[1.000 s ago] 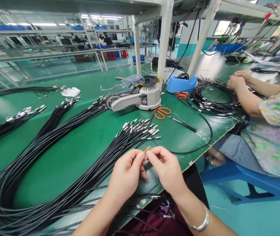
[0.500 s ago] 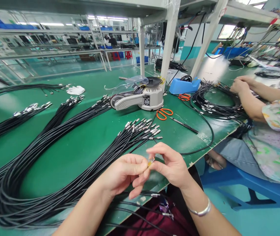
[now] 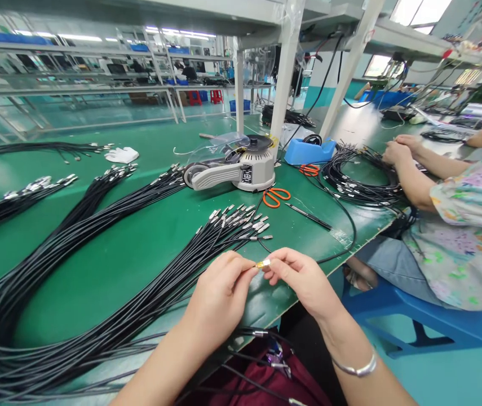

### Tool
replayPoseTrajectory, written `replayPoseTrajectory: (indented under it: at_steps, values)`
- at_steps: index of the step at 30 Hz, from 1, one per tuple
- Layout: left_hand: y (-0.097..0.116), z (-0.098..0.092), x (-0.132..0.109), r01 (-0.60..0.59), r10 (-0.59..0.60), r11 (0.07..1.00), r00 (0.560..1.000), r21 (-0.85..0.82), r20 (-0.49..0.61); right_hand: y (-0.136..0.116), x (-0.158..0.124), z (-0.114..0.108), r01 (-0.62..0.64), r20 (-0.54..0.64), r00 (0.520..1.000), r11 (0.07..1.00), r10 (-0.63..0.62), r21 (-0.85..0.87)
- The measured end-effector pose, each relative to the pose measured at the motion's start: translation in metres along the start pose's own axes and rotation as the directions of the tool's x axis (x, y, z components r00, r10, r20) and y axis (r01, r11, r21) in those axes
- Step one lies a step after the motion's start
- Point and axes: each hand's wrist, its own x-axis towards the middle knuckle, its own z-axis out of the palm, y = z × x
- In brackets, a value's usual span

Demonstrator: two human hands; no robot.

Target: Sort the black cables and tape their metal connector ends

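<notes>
My left hand (image 3: 224,293) and my right hand (image 3: 302,279) meet over the near edge of the green table (image 3: 139,248). Both pinch a small metal cable end (image 3: 262,263) wrapped in yellow tape, held level between the fingertips. A silver bangle (image 3: 357,369) circles my right wrist. Just beyond my hands lies a fanned bundle of black cables with metal ends (image 3: 236,223). More cable ends (image 3: 274,361) rest in my lap.
A grey tape dispenser machine (image 3: 241,166), orange scissors (image 3: 277,196), a black pen (image 3: 310,217) and a blue tape holder (image 3: 308,151) lie further back. More cable bundles (image 3: 33,192) cover the left. A person in a floral top (image 3: 464,225) works on coiled cables (image 3: 363,180) at the right.
My hands have shifted slightly and turned the taped cable end from tilted to level. My left fingers, spread half a second ago, have closed back into a pinch.
</notes>
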Motion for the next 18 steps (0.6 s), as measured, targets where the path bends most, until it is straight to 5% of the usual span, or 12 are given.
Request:
replayPoseTrajectory:
  at_steps: [3,11,18]
  values:
    - [-0.003,0.005,-0.003,-0.073,0.072,0.993,0.997,0.090,0.009,0.002,-0.004,0.001,-0.026,-0.024,0.999,0.999,0.025,-0.045]
    - [0.002,0.005,0.002,0.020,-0.019,1.000,0.978,-0.003,0.209,-0.001,-0.011,-0.009,0.075,0.078,0.995,0.974,-0.060,-0.212]
    - [0.002,0.011,0.000,-0.244,0.150,0.925,0.939,0.292,0.311,0.006,-0.013,-0.015,-0.019,0.064,0.997,0.968,0.036,-0.250]
